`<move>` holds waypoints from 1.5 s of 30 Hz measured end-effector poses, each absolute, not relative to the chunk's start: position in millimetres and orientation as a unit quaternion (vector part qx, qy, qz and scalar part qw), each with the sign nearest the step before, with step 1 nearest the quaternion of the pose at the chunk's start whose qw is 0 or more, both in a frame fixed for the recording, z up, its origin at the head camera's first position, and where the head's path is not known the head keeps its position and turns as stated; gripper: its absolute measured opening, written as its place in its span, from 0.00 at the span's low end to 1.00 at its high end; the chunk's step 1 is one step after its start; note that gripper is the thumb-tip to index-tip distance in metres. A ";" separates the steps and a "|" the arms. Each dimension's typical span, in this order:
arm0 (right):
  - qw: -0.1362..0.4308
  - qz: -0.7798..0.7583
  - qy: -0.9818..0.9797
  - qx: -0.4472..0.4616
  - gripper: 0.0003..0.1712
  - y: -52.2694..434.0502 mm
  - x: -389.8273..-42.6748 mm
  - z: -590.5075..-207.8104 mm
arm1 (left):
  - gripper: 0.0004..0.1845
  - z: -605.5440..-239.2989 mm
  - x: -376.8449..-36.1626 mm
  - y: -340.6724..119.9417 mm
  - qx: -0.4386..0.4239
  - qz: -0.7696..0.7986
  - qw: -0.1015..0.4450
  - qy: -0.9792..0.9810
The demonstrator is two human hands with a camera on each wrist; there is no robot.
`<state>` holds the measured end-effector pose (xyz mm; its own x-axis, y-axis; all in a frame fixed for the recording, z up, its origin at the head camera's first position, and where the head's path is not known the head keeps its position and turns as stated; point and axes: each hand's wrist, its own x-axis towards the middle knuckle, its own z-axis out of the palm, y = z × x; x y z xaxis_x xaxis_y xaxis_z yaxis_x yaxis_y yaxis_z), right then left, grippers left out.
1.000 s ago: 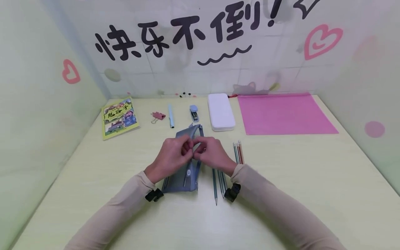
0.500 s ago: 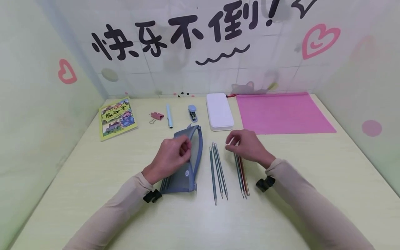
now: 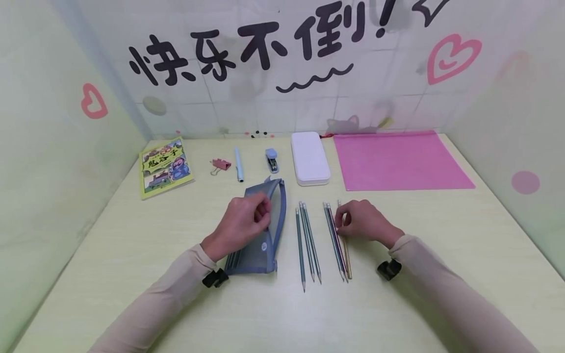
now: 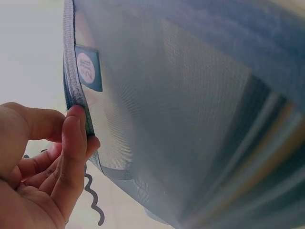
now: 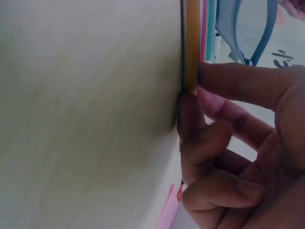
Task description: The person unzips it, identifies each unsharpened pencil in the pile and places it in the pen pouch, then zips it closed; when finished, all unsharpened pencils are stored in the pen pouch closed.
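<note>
My left hand (image 3: 240,223) pinches the top edge of a blue-grey mesh pencil case (image 3: 253,255). The case stands with its mouth gaping to the right, and long striped shapes (image 4: 271,152) show through its mesh in the left wrist view. My right hand (image 3: 365,220) pinches a gold pencil (image 5: 192,43) between thumb and fingers, low over the table. Close on its left lie a few more pencils (image 3: 334,240), green and dark red. Another small group of green pencils (image 3: 307,245) lies between these and the case.
Along the back of the table (image 3: 282,323) are a comic-style booklet (image 3: 166,166), a red binder clip (image 3: 221,164), a light blue pen (image 3: 239,164), a small blue stapler (image 3: 271,161), a white box (image 3: 310,158) and a pink pouch (image 3: 403,162). Walls enclose the table's back and sides.
My right hand has left the case's edge, moved right to the right-hand pencils and now pinches the gold one. My left hand keeps its grip on the case.
</note>
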<state>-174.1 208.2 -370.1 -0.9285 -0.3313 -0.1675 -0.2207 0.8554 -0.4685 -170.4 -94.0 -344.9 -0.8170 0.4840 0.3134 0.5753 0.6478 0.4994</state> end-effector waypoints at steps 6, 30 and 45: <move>0.136 -0.234 0.954 -0.130 0.05 200.9 -174.2 -367.5 | 0.04 -345.5 -170.1 -95.0 -0.291 -0.300 0.078 -0.905; 0.098 -0.493 0.858 -0.102 0.12 136.2 -194.0 -359.4 | 0.04 -345.9 -171.2 -95.2 -0.299 -0.318 0.081 -0.896; 0.042 -0.579 0.812 -0.054 0.11 99.3 -194.4 -363.0 | 0.05 -346.6 -169.2 -93.0 -0.295 -0.324 0.077 -0.895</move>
<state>-194.4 99.3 -363.0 -0.9905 -0.1372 -0.0053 -0.0397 0.3229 -0.9456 -169.2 -93.0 -346.6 -0.8135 0.4789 0.3301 0.5792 0.6155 0.5344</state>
